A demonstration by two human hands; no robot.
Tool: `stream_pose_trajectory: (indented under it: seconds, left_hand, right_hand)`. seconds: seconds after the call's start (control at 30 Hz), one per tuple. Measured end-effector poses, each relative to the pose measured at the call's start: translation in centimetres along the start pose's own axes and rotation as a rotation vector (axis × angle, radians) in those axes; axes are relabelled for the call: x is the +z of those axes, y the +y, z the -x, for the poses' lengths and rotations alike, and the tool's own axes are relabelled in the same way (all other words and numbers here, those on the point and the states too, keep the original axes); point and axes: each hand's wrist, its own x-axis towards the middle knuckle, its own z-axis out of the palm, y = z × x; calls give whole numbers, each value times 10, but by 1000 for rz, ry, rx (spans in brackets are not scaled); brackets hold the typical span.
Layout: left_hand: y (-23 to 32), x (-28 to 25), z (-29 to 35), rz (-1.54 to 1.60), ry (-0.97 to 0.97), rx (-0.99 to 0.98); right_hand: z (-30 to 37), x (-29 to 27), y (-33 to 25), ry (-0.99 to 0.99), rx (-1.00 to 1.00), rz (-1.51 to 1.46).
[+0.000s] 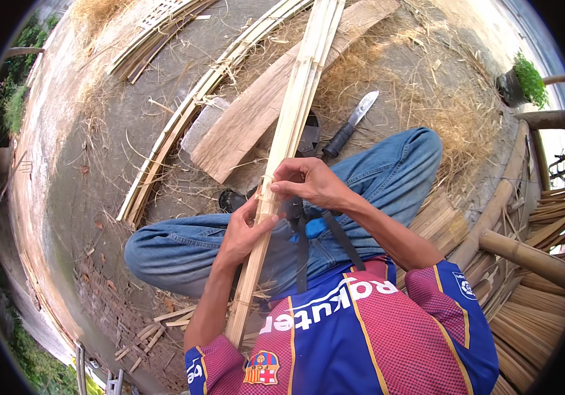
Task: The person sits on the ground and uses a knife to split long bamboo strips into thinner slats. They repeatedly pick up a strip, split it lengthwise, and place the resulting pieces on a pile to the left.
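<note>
A long bundle of pale split bamboo strips [294,108] lies slantwise across my lap, its far end beyond my crossed legs. My left hand [246,230] is closed around the bundle from its left side, thumb on top. Just above it, my right hand [310,184] has thumb and forefinger pinched at a thin binding strip [266,179] wrapped across the bundle. The exact end between those fingertips is too small to make out. Another binding [242,299] circles the bundle lower down, near my left forearm.
A knife [351,124] with a black handle lies beyond my legs, beside a wide wooden plank [249,125] and a grey block [203,124]. More bamboo bundles [184,115] lie to the left. Shavings [421,105] litter the ground; bamboo poles [526,258] and stacked strips stand at right.
</note>
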Motion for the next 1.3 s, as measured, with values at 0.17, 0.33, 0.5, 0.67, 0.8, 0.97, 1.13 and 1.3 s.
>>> stream_pose_trajectory:
  seconds: [0.17,0.33,0.5,0.67,0.8,0.97,1.13,1.3]
  left_hand:
    - [-2,-3,1,31,7,-25]
    - [-2,-4,0,10,-12,-24]
    - [-1,-3,0,64,-10,-47]
    - [-1,1,-1,153,-11,-73]
    - [-3,0,-1,150,-27,-54]
    - [-5,-3,-1,178,-37,-64]
    - [-5,0,-2,229,-38,-71]
    - [-9,-2,-2,236,-46,-70]
  right_hand:
    - [1,0,-4,14,15,-80]
    - [-2,1,-3,47,76,-123]
    - [9,4,-2,112,123,-43]
    - [8,11,14,210,45,-105]
    - [14,22,23,315,3,-63]
    - [17,32,13,312,84,-298]
    - [18,33,14,333,87,-231]
    - [16,38,36,431,-39,-97]
